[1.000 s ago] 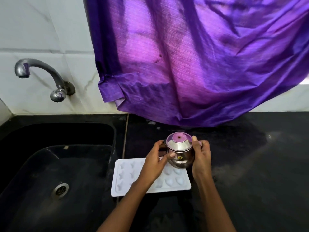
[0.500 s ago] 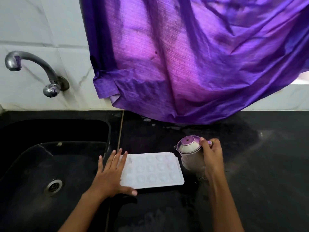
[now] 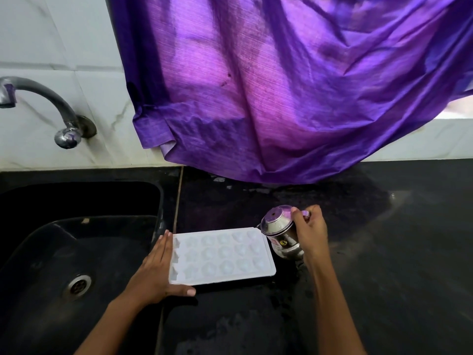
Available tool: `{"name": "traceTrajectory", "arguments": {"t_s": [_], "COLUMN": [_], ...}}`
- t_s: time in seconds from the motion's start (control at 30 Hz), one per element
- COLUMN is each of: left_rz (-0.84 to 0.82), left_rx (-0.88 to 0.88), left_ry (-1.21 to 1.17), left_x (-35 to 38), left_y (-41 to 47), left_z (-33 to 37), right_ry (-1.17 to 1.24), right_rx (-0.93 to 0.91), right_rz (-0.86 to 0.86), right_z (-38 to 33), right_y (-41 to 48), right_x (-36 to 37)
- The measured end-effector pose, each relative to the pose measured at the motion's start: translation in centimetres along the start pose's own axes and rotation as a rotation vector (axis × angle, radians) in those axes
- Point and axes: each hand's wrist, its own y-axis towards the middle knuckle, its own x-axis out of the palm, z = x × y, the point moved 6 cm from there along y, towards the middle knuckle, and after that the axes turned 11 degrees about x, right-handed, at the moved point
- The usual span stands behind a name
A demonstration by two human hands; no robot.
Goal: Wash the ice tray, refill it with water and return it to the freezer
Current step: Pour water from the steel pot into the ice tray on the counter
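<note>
Bracing the white ice tray (image 3: 222, 254), the left hand (image 3: 156, 270) lies flat and spread, fingers along the tray's left edge, thumb under its near corner. The right hand (image 3: 311, 230) is wrapped around the handle of a small steel jug (image 3: 280, 233), tilted at the tray's far right corner. The tray sits on the black counter (image 3: 384, 252), just right of the sink (image 3: 51, 252) rim. Bare counter spreads to the right; a purple curtain (image 3: 281, 85) hangs behind, a tap (image 3: 46, 108) over the sink.
</note>
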Motion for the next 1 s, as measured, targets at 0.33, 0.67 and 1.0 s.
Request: {"name": "traceTrajectory", "arguments": {"t_s": [0.33,0.67,1.0], "left_rz": [0.0,-0.012,0.014], "left_rx": [0.0,-0.001,-0.016], "left_ry": [0.101,0.119,0.158], "left_x": [-0.1,0.2,0.2], "left_y": [0.0,0.2,0.0], "left_z": [0.2,-0.1,-0.2], "right_ry": [-0.123,-0.111,0.078], "right_rx": [-0.04,-0.024,0.091], "right_rz": [0.039,0.034,0.007], "right_z": [-0.6,-1.0,-0.2], "right_y": [-0.4,-0.7,-1.0], "right_x": [0.0,0.2,0.0]}}
